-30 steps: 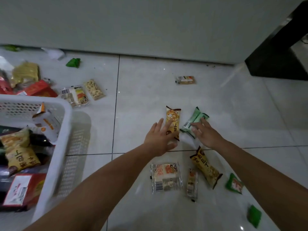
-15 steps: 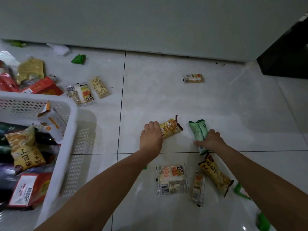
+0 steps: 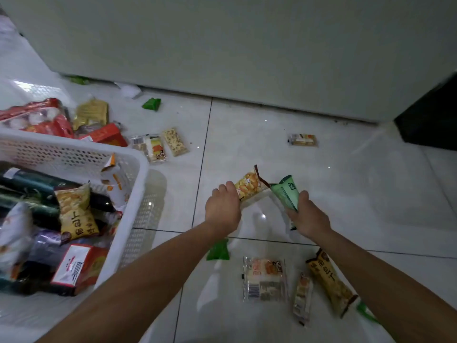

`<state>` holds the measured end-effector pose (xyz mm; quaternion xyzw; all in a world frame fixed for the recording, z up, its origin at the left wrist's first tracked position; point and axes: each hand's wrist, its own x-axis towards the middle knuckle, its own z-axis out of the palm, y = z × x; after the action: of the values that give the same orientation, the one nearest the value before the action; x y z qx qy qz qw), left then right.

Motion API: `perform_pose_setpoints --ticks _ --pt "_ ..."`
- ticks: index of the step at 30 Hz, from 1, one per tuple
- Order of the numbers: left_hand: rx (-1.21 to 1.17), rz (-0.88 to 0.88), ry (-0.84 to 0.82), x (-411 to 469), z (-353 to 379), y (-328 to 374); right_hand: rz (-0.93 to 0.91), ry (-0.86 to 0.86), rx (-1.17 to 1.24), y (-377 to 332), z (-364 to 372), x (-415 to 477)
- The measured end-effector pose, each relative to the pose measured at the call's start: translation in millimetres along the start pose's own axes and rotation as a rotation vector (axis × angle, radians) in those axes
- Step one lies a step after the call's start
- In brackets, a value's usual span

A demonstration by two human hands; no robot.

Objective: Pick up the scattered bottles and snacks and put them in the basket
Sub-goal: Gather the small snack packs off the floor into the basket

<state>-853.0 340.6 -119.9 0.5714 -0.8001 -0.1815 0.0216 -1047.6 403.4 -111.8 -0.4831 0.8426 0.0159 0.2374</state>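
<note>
- Lifting stage: left hand (image 3: 223, 211) grips yellow snack packet (image 3: 248, 186); right hand (image 3: 309, 217) grips green packet (image 3: 286, 191), both above the floor (image 3: 346, 194).
- Next, by my judgement: carry both left into the white basket (image 3: 138, 167).

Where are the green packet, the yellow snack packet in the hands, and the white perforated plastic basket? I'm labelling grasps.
Green packet (image 3: 286, 193), head view, on its upper face above the right hand.
Yellow snack packet (image 3: 248, 185), head view, on its printed middle.
White perforated plastic basket (image 3: 138, 179), head view, on its near corner rim.
</note>
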Motion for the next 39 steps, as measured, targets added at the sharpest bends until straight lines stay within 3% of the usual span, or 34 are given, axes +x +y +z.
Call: perform_pose_setpoints --ticks 6,10,12,18,21,25,30,34,39 --pt "-0.155 -0.159 0.339 3.1 -93.7 -57.1 -0.247 0.055 0.038 -107.6 -45.8 3.4" --pt "-0.187 -0.416 0.513 -21.9 -150.1 -122.3 -0.423 0.088 0.014 -203.2 -80.9 -1.2" --pt "-0.192 -0.563 0.487 -43.4 -163.1 -156.0 -0.510 0.010 0.035 -248.7 -83.1 -11.9" --pt "-0.115 -0.900 0.125 -104.1 -155.1 -224.4 -0.695 -0.312 -0.119 -319.9 -16.7 -56.2" --pt "-0.092 -0.934 0.217 -112.3 -148.9 -227.1 -0.676 -0.280 -0.133 -311.1 -12.1 -54.8" --pt "-0.043 -0.736 0.465 -99.3 -142.2 -201.7 -0.547 -0.127 0.028 -257.7 -45.4 -22.7" --pt "-0.020 -0.299 0.516 -60.1 -113.8 -118.0 -0.289 -0.146 0.162 -122.9 -65.2 -1.9" --pt "-0.032 0.084 0.288 -49.0 -71.1 -31.8 -0.051 -0.100 0.262 9.4 -49.1 -30.5" --pt "0.198 0.516 -0.245 -64.2 -1.5 31.6 0.274 0.056 0.257 128.2 3.8 -94.3"
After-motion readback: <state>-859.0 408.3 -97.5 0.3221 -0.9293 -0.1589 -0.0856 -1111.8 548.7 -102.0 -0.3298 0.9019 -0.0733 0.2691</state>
